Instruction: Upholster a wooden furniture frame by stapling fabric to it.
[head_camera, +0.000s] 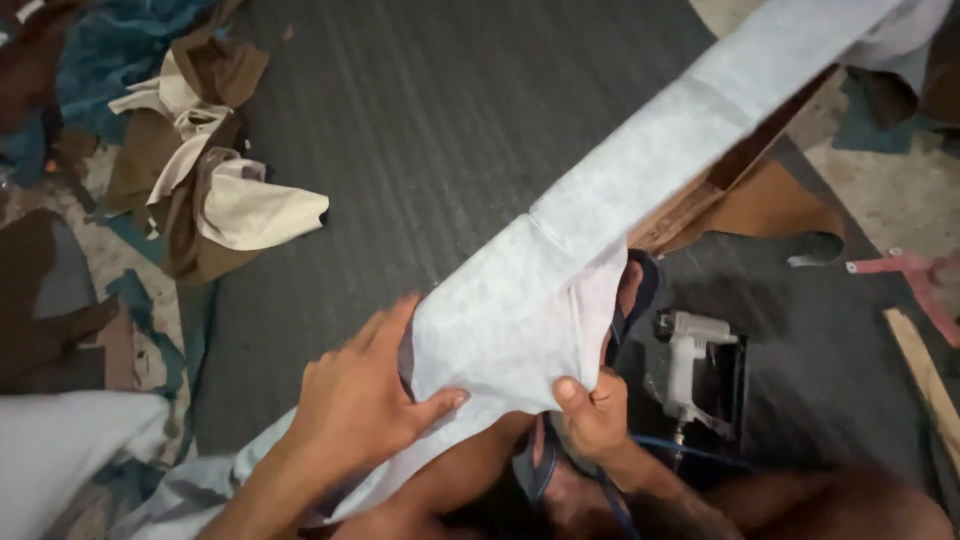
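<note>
A person is working a long strip of pale grey-white fabric (640, 190) over a wooden frame piece (735, 170), seen from above against a dark grey ribbed mat (420, 110). The fabric strip is running diagonally, its long axis rising from the lower left, at the hands, toward the upper right corner of the view, so nearly all of its length is lying up and to the right of both hands. The left hand (365, 400) is lying flat on the near, wider end of the fabric, fingers spread and thumb pointing right, pressing the cloth down rather than closing around it. The right hand (590, 405) is pinching the lower hem of the same fabric, thumb on top and fingers curled beneath, clamped on the edge. The two hands are sitting close together at the strip's near end, the right one nearer the wooden frame piece, which is showing brown beneath the cloth's far edge. A pneumatic staple gun (690, 370) is resting on the mat just beside the right hand, to its right, with a blue air hose (690, 452) trailing from its base. A heap of brown and cream fabric scraps (205, 160) is lying well apart at upper left, and a red metal tool (915, 275) is lying at the right edge.
</note>
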